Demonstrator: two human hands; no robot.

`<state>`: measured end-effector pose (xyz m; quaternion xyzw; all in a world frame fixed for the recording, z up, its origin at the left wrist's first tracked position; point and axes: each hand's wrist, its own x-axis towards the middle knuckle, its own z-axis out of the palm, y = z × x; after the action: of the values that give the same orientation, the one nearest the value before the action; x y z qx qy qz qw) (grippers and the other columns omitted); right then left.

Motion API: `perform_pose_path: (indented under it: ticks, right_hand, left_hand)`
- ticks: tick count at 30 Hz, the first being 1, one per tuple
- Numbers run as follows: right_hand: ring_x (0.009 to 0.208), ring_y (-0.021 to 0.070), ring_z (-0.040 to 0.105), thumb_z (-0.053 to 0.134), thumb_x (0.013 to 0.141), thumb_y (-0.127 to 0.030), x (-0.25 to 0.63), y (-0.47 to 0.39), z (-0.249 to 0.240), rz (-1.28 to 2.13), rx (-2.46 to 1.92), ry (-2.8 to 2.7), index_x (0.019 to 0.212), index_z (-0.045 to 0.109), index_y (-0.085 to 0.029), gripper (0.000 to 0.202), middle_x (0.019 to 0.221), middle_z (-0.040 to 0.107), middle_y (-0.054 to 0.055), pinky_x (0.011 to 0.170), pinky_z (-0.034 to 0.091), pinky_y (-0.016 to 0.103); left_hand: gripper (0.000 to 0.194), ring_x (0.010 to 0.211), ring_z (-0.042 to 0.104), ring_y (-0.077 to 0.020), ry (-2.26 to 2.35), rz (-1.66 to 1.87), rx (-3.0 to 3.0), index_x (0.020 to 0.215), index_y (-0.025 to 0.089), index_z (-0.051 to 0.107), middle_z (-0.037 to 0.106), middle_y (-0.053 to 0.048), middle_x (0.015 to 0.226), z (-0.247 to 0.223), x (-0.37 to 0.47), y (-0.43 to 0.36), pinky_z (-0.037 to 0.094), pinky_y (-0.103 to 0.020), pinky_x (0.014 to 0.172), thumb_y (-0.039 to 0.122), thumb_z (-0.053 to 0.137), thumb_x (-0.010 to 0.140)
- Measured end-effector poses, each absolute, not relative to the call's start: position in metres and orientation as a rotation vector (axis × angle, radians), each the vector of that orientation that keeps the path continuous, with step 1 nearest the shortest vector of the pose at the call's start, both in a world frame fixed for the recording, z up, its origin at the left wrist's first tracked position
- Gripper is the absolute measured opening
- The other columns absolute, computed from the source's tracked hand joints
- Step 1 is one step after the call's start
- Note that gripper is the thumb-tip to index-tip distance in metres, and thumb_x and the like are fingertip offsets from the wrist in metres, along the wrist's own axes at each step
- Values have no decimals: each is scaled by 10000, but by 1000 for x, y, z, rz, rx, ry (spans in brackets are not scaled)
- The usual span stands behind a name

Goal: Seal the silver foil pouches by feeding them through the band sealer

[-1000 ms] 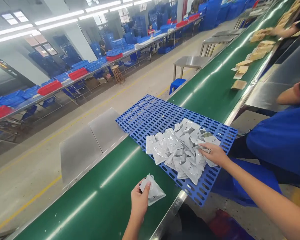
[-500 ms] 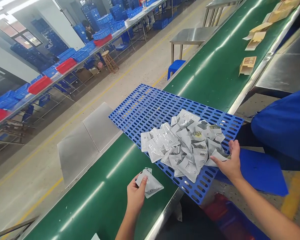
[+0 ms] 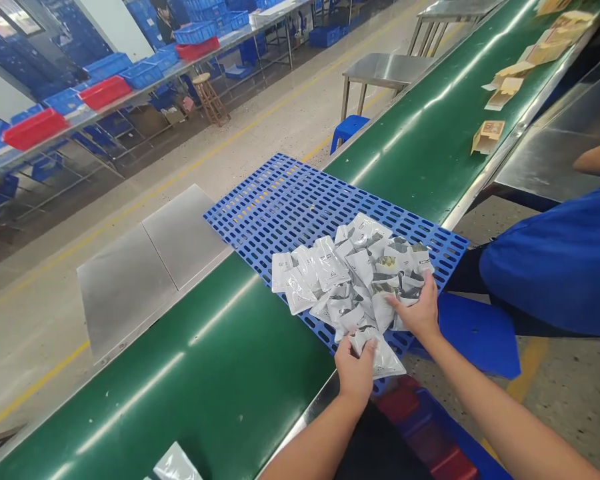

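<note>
A pile of silver-white sealed packets (image 3: pixel 325 263) lies on a blue slotted plastic board (image 3: pixel 285 193), which bridges a green conveyor belt (image 3: pixel 205 373). At the pile's near edge, my left hand (image 3: pixel 355 367) pinches one packet (image 3: pixel 387 360) between thumb and fingers. My right hand (image 3: pixel 421 310) rests against the pile's right side, thumb and fingers spread apart around packets there. Part of its palm and the packets under it are hidden. Another packet (image 3: pixel 177 463) sits on the belt at the bottom of the view, partly cut off.
Several opened cardboard boxes (image 3: pixel 489 137) stand along the belt's far right. A person in blue (image 3: pixel 555 260) is close on my right. Metal side plates (image 3: pixel 130 273) adjoin the belt's left edge. A red crate (image 3: pixel 445 447) is below the board.
My left hand has moved right from above the belt to the pile's near edge, holding a packet. My right hand has moved left onto the packets. The view has shifted slightly.
</note>
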<state>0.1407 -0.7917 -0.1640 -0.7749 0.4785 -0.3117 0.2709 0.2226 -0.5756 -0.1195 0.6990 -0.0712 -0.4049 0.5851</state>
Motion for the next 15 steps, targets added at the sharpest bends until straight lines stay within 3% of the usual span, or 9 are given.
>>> perform_pose_path:
  ticks: [4,9,15]
  right_hand:
    - [1622,482,288,733,772,-868,112,-779,-176,-892,-2075,1291,1751,112,-95,1393,1749,252,312,1302,265,665]
    - [1647,468,255,716,808,-837,92,-751,-183,-874,-1855,1339,1751,41,-116,1365,1776,186,298,1315,248,645]
    - [1572,480,382,790,803,-745,89,-716,-166,-659,-1691,1606,1733,289,-143,1216,1724,347,268,1304,316,605]
  left_hand:
    - [590,1262,678,-365,-173,-797,1707,1295,151,783,743,-203,1348,-123,218,-566,498,-455,1126,459,891,803]
    - [674,1272,668,-348,-216,-838,1733,1404,199,734,714,-181,1412,-131,215,-543,513,-427,1076,360,911,774]
    - [653,1137,721,-320,-173,-891,1697,1428,165,716,785,-162,1281,-142,215,-534,567,-403,990,436,853,850]
